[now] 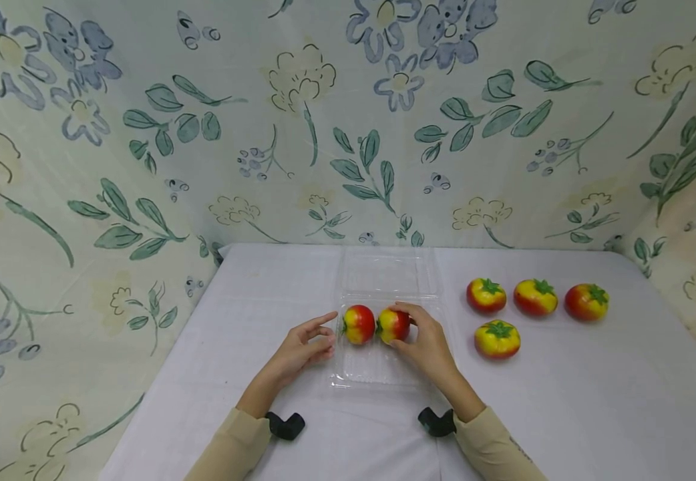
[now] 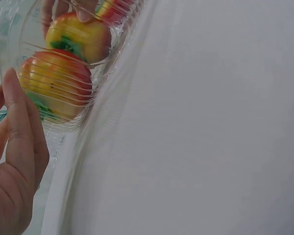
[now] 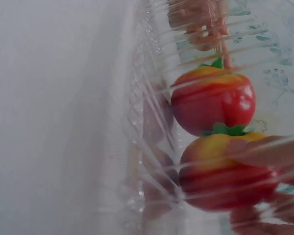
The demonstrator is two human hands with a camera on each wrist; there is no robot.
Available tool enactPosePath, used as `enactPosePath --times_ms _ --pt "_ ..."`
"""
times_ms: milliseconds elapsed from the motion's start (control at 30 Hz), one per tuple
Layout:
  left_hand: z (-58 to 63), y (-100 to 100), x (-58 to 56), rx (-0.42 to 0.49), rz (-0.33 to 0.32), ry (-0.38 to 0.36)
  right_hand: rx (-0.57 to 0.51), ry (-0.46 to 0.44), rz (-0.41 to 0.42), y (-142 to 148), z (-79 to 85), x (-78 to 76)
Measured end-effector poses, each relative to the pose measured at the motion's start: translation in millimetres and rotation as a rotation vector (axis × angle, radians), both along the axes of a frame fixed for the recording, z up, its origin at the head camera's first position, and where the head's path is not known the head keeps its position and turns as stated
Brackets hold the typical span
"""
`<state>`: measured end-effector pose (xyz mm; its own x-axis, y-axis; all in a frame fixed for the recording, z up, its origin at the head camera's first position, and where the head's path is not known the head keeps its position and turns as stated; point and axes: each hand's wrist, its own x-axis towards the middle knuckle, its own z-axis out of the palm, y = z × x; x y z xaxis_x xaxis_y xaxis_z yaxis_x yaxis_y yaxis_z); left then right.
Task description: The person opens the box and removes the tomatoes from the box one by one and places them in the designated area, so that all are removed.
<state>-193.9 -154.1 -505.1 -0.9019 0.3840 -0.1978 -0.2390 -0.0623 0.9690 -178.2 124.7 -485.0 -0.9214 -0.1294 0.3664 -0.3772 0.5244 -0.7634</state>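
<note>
A clear plastic clamshell box [image 1: 372,367] lies with its lid [image 1: 389,272] folded back, away from me. Two red-and-yellow persimmons with green leafy tops lie side by side in its base, the left persimmon [image 1: 360,325] and the right persimmon [image 1: 391,326]. My right hand [image 1: 432,344] pinches the right persimmon between thumb and fingers; the right wrist view shows that persimmon [image 3: 225,171] through the clear wall. My left hand [image 1: 300,347] is at the box's left side, index finger extended near the left persimmon [image 2: 56,83], holding nothing.
Several more persimmons sit right of the box on the white cloth: a front one [image 1: 497,339], and a back row with a left [image 1: 486,296], a middle [image 1: 535,298] and a right one [image 1: 586,302]. A floral curtain [image 1: 348,133] stands behind the table.
</note>
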Motion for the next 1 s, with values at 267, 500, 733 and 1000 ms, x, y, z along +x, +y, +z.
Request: enactPosePath --times_ms 267,500,733,1000 --pt "0.0 1.3 -0.5 -0.004 -0.001 0.012 -0.009 -0.006 -0.021 1.1 1.1 -0.9" --pt "-1.3 1.3 -0.8 -0.008 0.001 0.017 -0.015 -0.024 -0.022 1.7 1.6 -0.6" --pt "-1.2 0.7 -0.2 -0.019 0.006 0.018 0.001 -0.056 -0.028 1.8 2.0 0.1" --pt "-0.2 0.0 -0.1 -0.013 -0.002 0.012 0.008 -0.080 -0.044 1.1 1.4 -0.1"
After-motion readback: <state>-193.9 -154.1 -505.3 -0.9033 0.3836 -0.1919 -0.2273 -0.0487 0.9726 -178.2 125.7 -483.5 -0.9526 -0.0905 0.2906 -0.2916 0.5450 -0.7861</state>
